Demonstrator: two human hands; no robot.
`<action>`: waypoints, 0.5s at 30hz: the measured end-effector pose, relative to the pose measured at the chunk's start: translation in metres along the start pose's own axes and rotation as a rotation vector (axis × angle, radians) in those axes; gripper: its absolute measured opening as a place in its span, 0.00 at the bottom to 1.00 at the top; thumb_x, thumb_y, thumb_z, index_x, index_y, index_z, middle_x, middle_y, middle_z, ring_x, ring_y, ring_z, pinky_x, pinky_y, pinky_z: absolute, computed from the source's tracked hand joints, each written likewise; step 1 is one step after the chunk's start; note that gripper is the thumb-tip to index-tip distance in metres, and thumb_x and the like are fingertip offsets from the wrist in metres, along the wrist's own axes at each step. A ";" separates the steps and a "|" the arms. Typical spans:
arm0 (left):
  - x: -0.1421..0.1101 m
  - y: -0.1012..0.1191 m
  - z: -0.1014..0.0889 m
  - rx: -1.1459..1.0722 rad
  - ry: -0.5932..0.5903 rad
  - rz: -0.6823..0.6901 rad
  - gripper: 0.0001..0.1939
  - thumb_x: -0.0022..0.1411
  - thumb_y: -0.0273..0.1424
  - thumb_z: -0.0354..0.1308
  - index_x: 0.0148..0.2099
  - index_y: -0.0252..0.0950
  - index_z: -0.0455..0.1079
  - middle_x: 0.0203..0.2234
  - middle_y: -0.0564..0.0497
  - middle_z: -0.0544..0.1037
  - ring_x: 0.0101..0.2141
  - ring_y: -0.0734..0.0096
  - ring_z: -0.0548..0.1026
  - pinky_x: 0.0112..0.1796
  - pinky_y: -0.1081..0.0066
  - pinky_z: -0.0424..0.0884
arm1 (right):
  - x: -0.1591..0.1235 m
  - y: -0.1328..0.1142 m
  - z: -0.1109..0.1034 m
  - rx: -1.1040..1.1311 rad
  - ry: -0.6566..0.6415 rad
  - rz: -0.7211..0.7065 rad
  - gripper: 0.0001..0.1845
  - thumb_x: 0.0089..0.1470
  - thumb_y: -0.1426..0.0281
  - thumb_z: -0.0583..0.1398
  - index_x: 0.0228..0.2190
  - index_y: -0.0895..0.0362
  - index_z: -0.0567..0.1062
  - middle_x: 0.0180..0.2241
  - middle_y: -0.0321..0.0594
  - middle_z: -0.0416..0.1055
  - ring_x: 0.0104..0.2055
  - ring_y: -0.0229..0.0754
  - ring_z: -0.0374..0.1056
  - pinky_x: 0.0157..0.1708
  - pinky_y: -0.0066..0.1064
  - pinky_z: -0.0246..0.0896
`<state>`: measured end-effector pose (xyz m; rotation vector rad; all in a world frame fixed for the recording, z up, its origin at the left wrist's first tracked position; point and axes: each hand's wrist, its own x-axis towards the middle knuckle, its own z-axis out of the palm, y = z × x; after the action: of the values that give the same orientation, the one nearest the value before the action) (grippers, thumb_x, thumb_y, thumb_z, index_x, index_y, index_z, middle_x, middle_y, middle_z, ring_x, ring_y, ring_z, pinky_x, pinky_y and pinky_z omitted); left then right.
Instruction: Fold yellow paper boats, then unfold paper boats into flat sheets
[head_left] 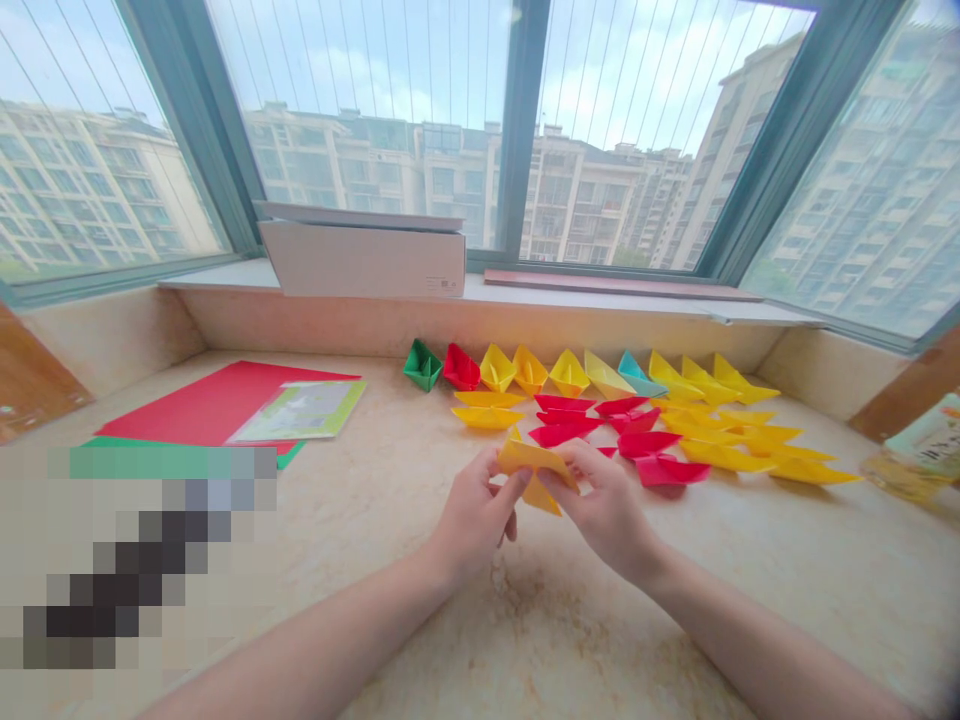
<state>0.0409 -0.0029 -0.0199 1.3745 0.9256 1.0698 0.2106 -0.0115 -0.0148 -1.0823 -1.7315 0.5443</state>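
Note:
A piece of folded yellow paper (534, 458) is held up in front of me, partly covered by fingers. My left hand (480, 505) pinches its left side, thumb in front. On the right side, my right hand (604, 510) grips it the same way. Just beyond my hands, folded paper boats stand in rows: a green boat (422, 366), a red boat (461, 368), a light blue boat (640, 374) and several yellow boats (568, 374) at the back. Nearer are a yellow boat (487, 412), several red boats (671, 472) and more yellow ones.
Red paper sheets (202, 405) with a clear packet (304, 410) on top lie at the left, over a green sheet (289, 455). A white box (367, 258) rests on the window sill (480, 300). At the right edge stands a bottle (926, 450). The lower left is pixelated.

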 end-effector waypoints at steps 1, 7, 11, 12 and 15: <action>0.000 0.001 0.001 -0.038 -0.008 -0.006 0.21 0.59 0.48 0.61 0.44 0.36 0.66 0.25 0.56 0.73 0.14 0.79 0.69 0.14 0.79 0.61 | 0.000 0.000 -0.001 -0.015 0.014 -0.053 0.05 0.59 0.66 0.61 0.35 0.53 0.77 0.35 0.40 0.77 0.37 0.45 0.72 0.37 0.36 0.68; 0.002 0.003 0.002 -0.282 0.060 0.079 0.26 0.51 0.39 0.71 0.47 0.37 0.64 0.44 0.48 0.76 0.38 0.68 0.78 0.40 0.69 0.74 | -0.002 0.001 -0.001 -0.011 -0.001 -0.208 0.06 0.59 0.71 0.61 0.39 0.51 0.77 0.39 0.41 0.77 0.42 0.46 0.73 0.42 0.38 0.69; 0.004 0.003 0.000 -0.367 0.055 0.072 0.33 0.51 0.35 0.72 0.55 0.37 0.62 0.50 0.43 0.75 0.48 0.62 0.76 0.48 0.67 0.71 | -0.001 0.000 -0.005 -0.112 0.004 -0.312 0.08 0.60 0.71 0.61 0.41 0.50 0.78 0.40 0.42 0.77 0.44 0.47 0.72 0.43 0.39 0.68; 0.004 0.002 0.000 -0.399 0.026 0.060 0.35 0.52 0.35 0.71 0.59 0.37 0.60 0.52 0.42 0.75 0.50 0.60 0.75 0.50 0.65 0.70 | -0.001 0.001 -0.006 -0.141 -0.001 -0.338 0.08 0.61 0.70 0.61 0.41 0.49 0.79 0.41 0.42 0.77 0.44 0.47 0.72 0.43 0.40 0.68; 0.004 -0.001 -0.001 -0.413 -0.020 0.035 0.40 0.55 0.33 0.70 0.65 0.39 0.55 0.55 0.41 0.74 0.54 0.58 0.73 0.54 0.63 0.66 | -0.001 0.003 -0.006 -0.203 -0.029 -0.367 0.09 0.62 0.70 0.60 0.43 0.49 0.78 0.42 0.41 0.77 0.44 0.47 0.71 0.44 0.41 0.67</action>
<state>0.0411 0.0013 -0.0209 1.0589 0.6227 1.1941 0.2178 -0.0112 -0.0146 -0.8648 -1.9845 0.1584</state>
